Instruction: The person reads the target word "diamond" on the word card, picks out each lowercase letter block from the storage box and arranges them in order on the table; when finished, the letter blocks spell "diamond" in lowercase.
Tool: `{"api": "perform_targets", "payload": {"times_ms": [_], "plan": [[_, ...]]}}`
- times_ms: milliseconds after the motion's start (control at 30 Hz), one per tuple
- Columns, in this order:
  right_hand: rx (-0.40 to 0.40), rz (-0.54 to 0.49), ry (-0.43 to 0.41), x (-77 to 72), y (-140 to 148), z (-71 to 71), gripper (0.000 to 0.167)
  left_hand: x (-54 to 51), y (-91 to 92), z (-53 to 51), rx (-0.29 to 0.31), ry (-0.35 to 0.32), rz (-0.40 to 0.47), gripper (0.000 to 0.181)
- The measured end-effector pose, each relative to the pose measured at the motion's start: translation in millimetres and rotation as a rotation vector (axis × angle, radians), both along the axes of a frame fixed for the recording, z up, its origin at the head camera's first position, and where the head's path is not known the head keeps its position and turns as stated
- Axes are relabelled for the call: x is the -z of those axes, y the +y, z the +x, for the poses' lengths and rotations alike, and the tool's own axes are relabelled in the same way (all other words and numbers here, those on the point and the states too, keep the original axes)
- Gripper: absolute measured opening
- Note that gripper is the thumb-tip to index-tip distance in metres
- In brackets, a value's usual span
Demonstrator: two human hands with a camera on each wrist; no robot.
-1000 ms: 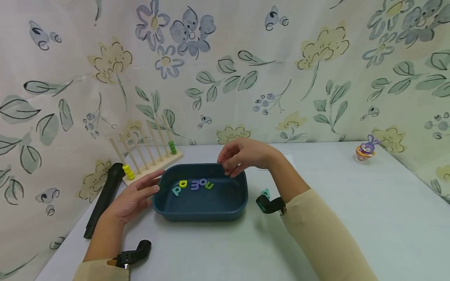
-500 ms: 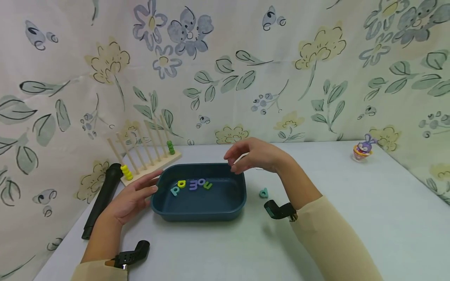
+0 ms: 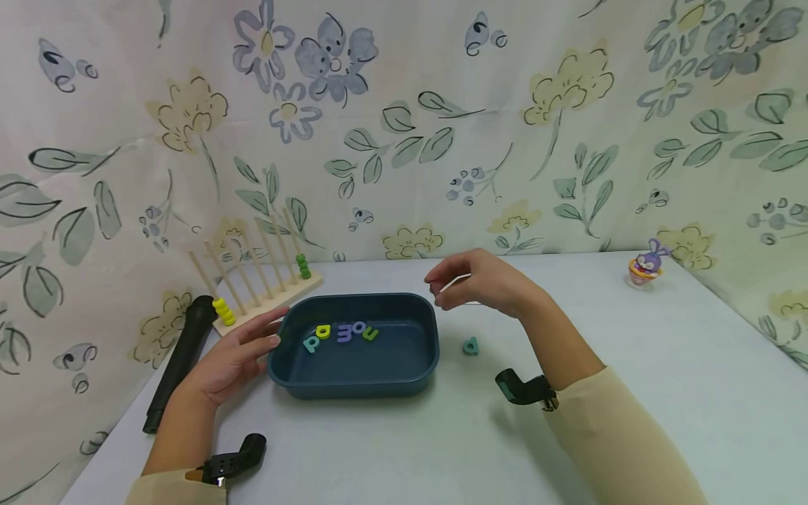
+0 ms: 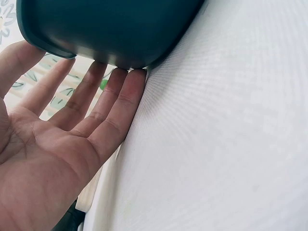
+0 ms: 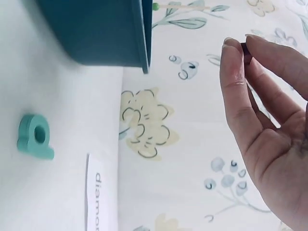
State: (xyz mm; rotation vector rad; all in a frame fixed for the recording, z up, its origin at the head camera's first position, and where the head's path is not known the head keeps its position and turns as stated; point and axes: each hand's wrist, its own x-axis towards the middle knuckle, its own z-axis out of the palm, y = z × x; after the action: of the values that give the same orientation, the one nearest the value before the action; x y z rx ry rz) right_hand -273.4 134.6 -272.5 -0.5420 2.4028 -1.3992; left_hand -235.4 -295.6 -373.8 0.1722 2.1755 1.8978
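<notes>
A dark blue-green bin (image 3: 353, 389) sits on the table with several letter pieces inside: a teal one (image 3: 311, 344), a yellow one (image 3: 322, 332), two purple ones and a green one (image 3: 370, 335). My left hand (image 3: 235, 356) touches the bin's left wall with extended fingertips. Off the bin's right rim, my right hand (image 3: 482, 282) is raised and pinches a small dark purple piece (image 5: 247, 53) between thumb and index finger. Its shape is mostly hidden by the fingers. Below that hand lies a teal letter piece (image 5: 34, 137) on the table.
A paper strip (image 5: 96, 192) with printed text, partly readable as "diamon", lies behind my right hand. A wooden bead rack (image 3: 268, 301) and a black rod (image 3: 179, 365) stand and lie at left. One purple rabbit figure (image 3: 647, 265) is at the far right.
My right hand has moved right from over the bin's rim, still pinching the small piece, so the teal letter on the table shows fully. My left hand stays at the bin's side.
</notes>
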Motion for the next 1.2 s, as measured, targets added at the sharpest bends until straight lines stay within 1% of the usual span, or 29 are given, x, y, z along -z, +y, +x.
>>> {"api": "perform_targets", "payload": {"times_ms": [233, 333, 567, 767, 933, 1200], "plan": [[0.044, 0.058, 0.024, 4.8, 15, 7.2, 0.034, 0.8, -1.0, 0.3, 0.006, 0.001, 0.008, 0.062], [0.052, 0.062, 0.028, 7.7, 23, 10.0, 0.034, 2.0, -0.9, 0.0, 0.006, 0.004, -0.001, 0.062], [0.05, 0.053, 0.031, 11.5, 39, 16.5, 0.037, 2.1, -1.6, -0.9, 0.018, 0.005, 0.017, 0.062], [0.053, 0.082, 0.03, 16.0, 50, 19.6, 0.037, 2.7, -2.8, -2.3, 0.023, 0.013, 0.017, 0.061], [0.031, 0.121, 0.041, 25.6, 59, 19.5, 0.036, 3.5, -2.5, -2.4, 0.024, 0.015, 0.021, 0.062], [-0.029, 0.211, 0.108, 41.1, 66, 16.6, 0.03, 2.3, -3.1, -0.8, 0.017, 0.016, 0.015, 0.062]]}}
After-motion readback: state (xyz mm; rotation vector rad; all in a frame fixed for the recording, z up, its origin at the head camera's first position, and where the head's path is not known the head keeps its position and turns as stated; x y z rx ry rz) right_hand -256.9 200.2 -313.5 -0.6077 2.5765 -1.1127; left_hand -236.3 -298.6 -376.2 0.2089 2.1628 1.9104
